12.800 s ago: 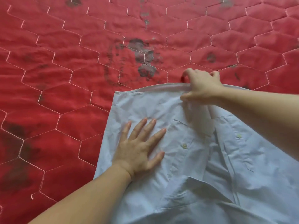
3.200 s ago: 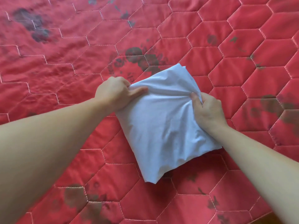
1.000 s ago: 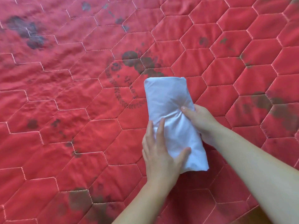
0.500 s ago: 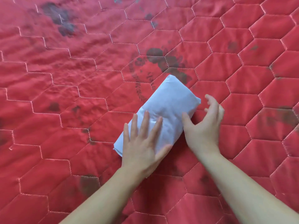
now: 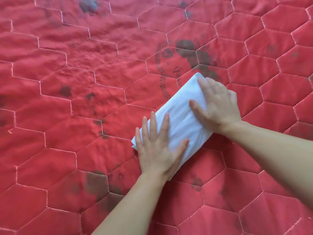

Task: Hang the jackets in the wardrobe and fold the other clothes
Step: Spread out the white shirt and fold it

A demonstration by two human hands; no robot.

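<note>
The pale blue cotton shirt, folded into a compact oblong bundle (image 5: pixel 179 121), lies on the red quilted bedcover with hexagon stitching (image 5: pixel 84 82), in the right-hand half of what shows of it, slanting from lower left to upper right. Half a second ago the right hand (image 5: pixel 218 106) was lifted just off the bundle's far end; now it lies flat on that end, fingers straight and together, pressing down. The left hand (image 5: pixel 157 150) stays on the near end as before, fingers spread and straight, palm on the cloth. Neither hand pinches or curls round anything. A second ago the bundle was being held and turned; now it rests on the cover and is being flattened.

By my judgement this garment is as good as folded: the pressing sets the creases, and what remains is to let go and put it aside before taking up the next piece. No jackets, wardrobe or other clothes are in view, so how much of the whole task is left cannot be told.

No edge of the bedcover shows on any side. Open red cover stretches widely to the left of the bundle and beyond it, and a narrower stretch lies to its right; dark printed blotches (image 5: pixel 194 55) mark the cloth just past its far end.
</note>
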